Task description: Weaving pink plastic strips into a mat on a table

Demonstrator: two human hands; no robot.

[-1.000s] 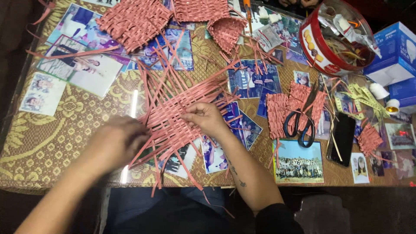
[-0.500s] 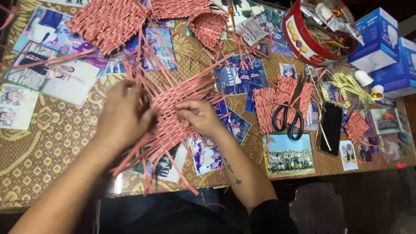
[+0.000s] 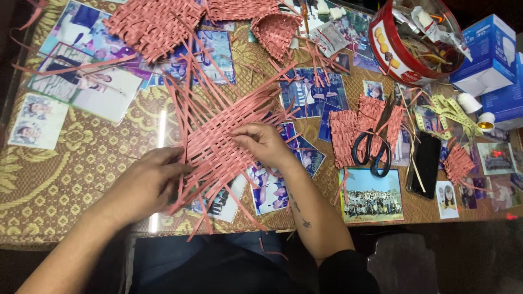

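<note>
The surface [image 3: 65,179], covered with a gold patterned cloth under glass and strewn with photographs [image 3: 373,198], carries a flat mat woven of pink paper strips [image 3: 218,136] near its front edge, directly ahead of the person, with loose strip ends fanning out on every side. Both hands work on that mat. The left hand [image 3: 147,182] lies at the mat's lower left edge, its fingers bent and closed on the strips there, thumb against the weave. The right hand [image 3: 267,144] rests on the mat's right side, its fingers pinched narrow on a strip end near the middle of the weave. Compared with half a second before, the left hand has dropped from the top of the mat to its lower left border, while the right hand holds about the same spot on the right side, and the mat lies in much the same place. Further back lie other woven pink pieces [image 3: 152,24], and at the back right stands a round red tin [image 3: 389,51] beside blue boxes [image 3: 485,54]. To the right of the mat, black-handled scissors [image 3: 370,152] lie on smaller woven pieces, with a dark phone [image 3: 426,163] just beside them.
</note>
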